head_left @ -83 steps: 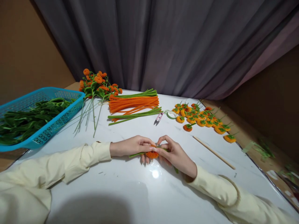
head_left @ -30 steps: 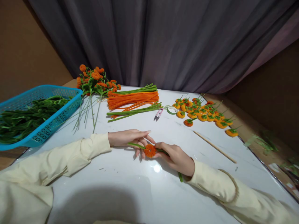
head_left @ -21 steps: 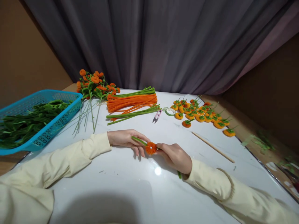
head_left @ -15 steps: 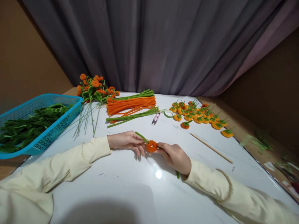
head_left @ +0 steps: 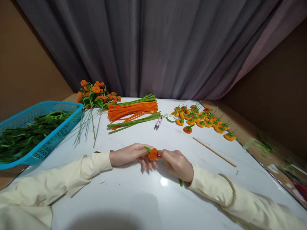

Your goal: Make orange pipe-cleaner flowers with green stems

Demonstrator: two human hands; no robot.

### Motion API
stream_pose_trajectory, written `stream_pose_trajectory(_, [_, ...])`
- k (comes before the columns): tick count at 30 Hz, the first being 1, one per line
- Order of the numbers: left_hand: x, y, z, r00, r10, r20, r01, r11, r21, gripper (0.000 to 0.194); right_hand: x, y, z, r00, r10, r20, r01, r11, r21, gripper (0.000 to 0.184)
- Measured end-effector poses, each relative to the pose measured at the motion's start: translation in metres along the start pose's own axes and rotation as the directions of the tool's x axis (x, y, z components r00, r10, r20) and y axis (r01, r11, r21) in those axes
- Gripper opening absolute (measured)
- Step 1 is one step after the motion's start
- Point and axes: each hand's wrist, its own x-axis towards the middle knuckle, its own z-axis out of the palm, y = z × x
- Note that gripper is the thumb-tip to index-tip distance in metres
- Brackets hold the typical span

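Observation:
An orange pipe-cleaner flower (head_left: 153,154) is between my two hands, above the white table. My left hand (head_left: 134,154) pinches it from the left with thumb and forefinger, the other fingers hanging loosely below. A short piece of green pipe cleaner (head_left: 147,149) sticks out at the flower's upper left. On the right side, my right hand (head_left: 177,162) is closed, its thumb and forefinger touching the flower's edge. From under that palm pokes the end of a green pipe cleaner (head_left: 180,182); its middle is hidden by the fingers.
Ahead lie orange pipe cleaners (head_left: 133,110), green ones (head_left: 134,122), pink snips (head_left: 158,122) and green tape (head_left: 171,118). Several flower heads (head_left: 201,118) and a wooden stick (head_left: 214,151) are at right. Left are finished flowers (head_left: 96,91) and a blue basket (head_left: 59,135) of leaves.
The flower has turned from facing me with its round front to a tilted side view. Less of the green piece at its upper left shows. Both hands keep their hold, and the view has shifted slightly.

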Motion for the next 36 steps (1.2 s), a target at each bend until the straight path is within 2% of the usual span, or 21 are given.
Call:
stream_pose_trajectory(4, [0.001, -0.003, 0.004, 1.000, -0.018, 0.018, 0.020, 0.995, -0.099, 0.047, -0.001, 0.000, 0.003, 0.997, 0.070, 0.019, -0.071, 0.996, 0.054, 0.016])
stream_pose_trajectory(8, [0.001, -0.002, -0.001, 0.999, -0.030, 0.014, 0.032, 0.980, -0.194, 0.033, 0.003, 0.001, -0.001, 0.983, 0.174, 0.051, -0.178, 0.978, 0.108, 0.015])
stream_pose_trajectory(10, [0.001, 0.000, -0.005, 0.999, -0.044, 0.014, 0.046, 0.974, -0.223, 0.026, 0.007, 0.001, -0.006, 0.982, 0.179, 0.053, -0.185, 0.972, 0.144, 0.017])
stream_pose_trajectory(13, [0.001, 0.001, -0.007, 0.999, -0.048, -0.024, 0.041, 0.971, -0.234, 0.019, 0.013, -0.001, -0.018, 0.995, 0.102, -0.018, -0.098, 0.981, 0.166, 0.029])
stream_pose_trajectory(17, [0.002, 0.000, -0.001, 0.984, 0.013, -0.176, -0.055, 0.970, -0.236, 0.023, 0.017, -0.011, -0.026, 0.990, -0.027, -0.137, 0.032, 0.999, 0.034, 0.036])
stream_pose_trajectory(20, [0.005, -0.002, 0.010, 0.948, 0.081, -0.308, -0.149, 0.968, -0.203, 0.024, 0.018, -0.020, -0.020, 0.988, -0.113, -0.102, 0.106, 0.992, -0.075, 0.028])
stream_pose_trajectory(24, [0.010, -0.003, 0.023, 0.886, 0.108, -0.451, -0.155, 0.986, -0.068, 0.023, 0.021, -0.026, -0.008, 0.977, -0.210, -0.037, 0.199, 0.959, -0.200, 0.019])
stream_pose_trajectory(26, [0.012, -0.003, 0.026, 0.870, 0.104, -0.483, -0.137, 0.990, -0.033, 0.021, 0.022, -0.025, -0.005, 0.967, -0.255, -0.010, 0.248, 0.948, -0.201, 0.020])
stream_pose_trajectory(28, [0.013, -0.002, 0.027, 0.876, 0.097, -0.472, -0.129, 0.991, -0.037, 0.019, 0.022, -0.024, -0.006, 0.964, -0.264, -0.008, 0.259, 0.951, -0.168, 0.020])
stream_pose_trajectory(31, [0.013, -0.002, 0.026, 0.907, 0.080, -0.412, -0.118, 0.991, -0.067, 0.020, 0.020, -0.023, -0.008, 0.980, -0.191, -0.055, 0.187, 0.980, -0.070, 0.018])
stream_pose_trajectory(34, [0.012, -0.001, 0.023, 0.932, 0.053, -0.358, -0.092, 0.992, -0.091, 0.023, 0.017, -0.020, -0.007, 0.992, -0.036, -0.122, 0.050, 0.992, 0.114, 0.021])
stream_pose_trajectory(36, [0.011, -0.001, 0.020, 0.944, 0.030, -0.330, -0.065, 0.993, -0.097, 0.025, 0.016, -0.018, -0.006, 0.987, 0.083, -0.137, -0.047, 0.969, 0.244, 0.021])
